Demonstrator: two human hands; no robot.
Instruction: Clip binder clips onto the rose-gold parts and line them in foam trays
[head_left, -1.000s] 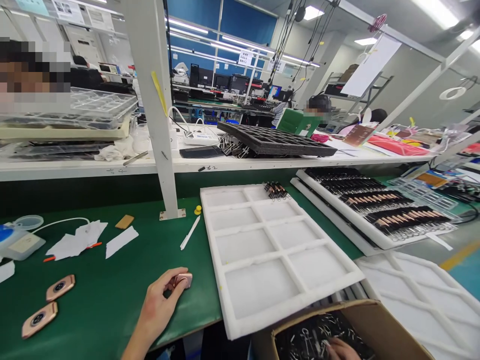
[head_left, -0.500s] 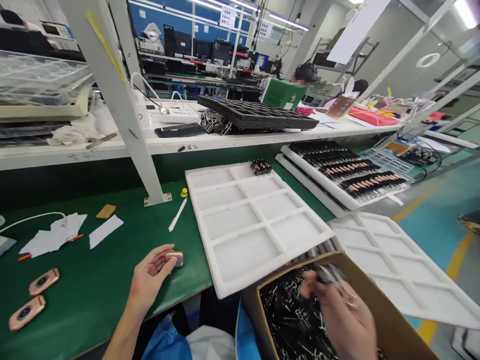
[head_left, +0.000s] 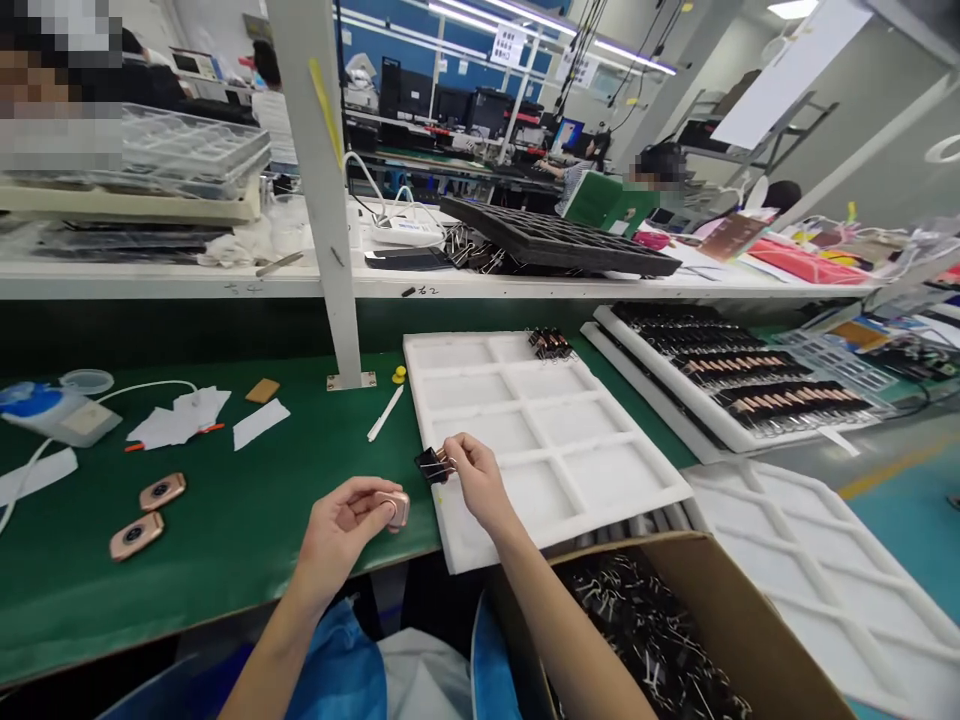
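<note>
My left hand is closed on a small rose-gold device above the green mat near the front edge. Just right of it, my right hand pinches a black binder clip by its wire handles, over the left edge of the white foam tray. The clip and the device are apart. Two more rose-gold devices, one nearer and one farther, lie on the mat at the left. Several clipped pieces stand in the tray's far right compartment.
An open cardboard box of binder clips stands at the front right. Beyond it lies another white tray. Filled trays sit at the right. A white post rises from the mat, near a white pen. People are in the background.
My right hand has moved from over the box left to beside my left hand, with a clip in it. The view has turned left, showing more of the mat.
</note>
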